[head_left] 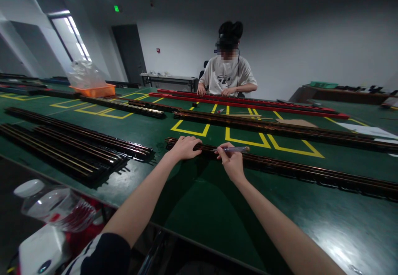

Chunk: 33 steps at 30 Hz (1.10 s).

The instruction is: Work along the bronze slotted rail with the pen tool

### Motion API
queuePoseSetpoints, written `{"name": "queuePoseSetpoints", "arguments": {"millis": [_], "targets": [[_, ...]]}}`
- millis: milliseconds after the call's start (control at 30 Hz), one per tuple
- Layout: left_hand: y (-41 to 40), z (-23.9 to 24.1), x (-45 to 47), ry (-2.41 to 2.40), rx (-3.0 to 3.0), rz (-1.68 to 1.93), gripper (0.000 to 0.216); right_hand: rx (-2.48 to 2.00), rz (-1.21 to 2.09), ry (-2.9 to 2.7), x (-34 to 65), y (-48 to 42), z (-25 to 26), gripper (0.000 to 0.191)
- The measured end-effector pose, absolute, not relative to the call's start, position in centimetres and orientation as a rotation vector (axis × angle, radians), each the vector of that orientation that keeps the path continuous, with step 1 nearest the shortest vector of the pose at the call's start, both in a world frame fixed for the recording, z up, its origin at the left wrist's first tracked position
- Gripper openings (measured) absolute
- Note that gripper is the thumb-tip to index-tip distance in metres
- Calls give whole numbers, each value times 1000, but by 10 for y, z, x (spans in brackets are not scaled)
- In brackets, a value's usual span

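A long dark rail with copper-coloured strips (pixel 298 170) lies across the green table in front of me. Near its left end, my left hand (pixel 185 147) is closed over it, thumb on the near side and fingers over the top. My right hand (pixel 230 161) pinches a screwdriver with a see-through handle (pixel 238 149), held almost level just above the same rail. Its thin tip points left toward the left hand; whether it touches the rail I cannot tell.
More dark rails (pixel 71 142) lie at the left, and another long one (pixel 280 130) runs behind mine. Across the table a person (pixel 228 74) works at red rails (pixel 258 103). An orange bin (pixel 93 90) stands back left; a plastic bottle (pixel 59 206) is below the table's near edge.
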State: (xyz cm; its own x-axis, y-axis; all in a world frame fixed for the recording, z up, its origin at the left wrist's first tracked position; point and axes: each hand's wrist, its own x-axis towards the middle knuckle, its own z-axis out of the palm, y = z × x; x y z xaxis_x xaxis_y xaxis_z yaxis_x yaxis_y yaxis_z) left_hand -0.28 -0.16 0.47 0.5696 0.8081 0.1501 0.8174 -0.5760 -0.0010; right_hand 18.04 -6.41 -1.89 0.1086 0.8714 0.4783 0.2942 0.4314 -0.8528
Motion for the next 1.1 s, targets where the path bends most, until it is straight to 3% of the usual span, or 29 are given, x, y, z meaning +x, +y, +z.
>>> {"name": "queuePoseSetpoints", "arguments": {"millis": [1100], "targets": [[-4,2,-1,-1466,-2719,-223,37,-1123,553,-1483,183,-62,-21,20]]}}
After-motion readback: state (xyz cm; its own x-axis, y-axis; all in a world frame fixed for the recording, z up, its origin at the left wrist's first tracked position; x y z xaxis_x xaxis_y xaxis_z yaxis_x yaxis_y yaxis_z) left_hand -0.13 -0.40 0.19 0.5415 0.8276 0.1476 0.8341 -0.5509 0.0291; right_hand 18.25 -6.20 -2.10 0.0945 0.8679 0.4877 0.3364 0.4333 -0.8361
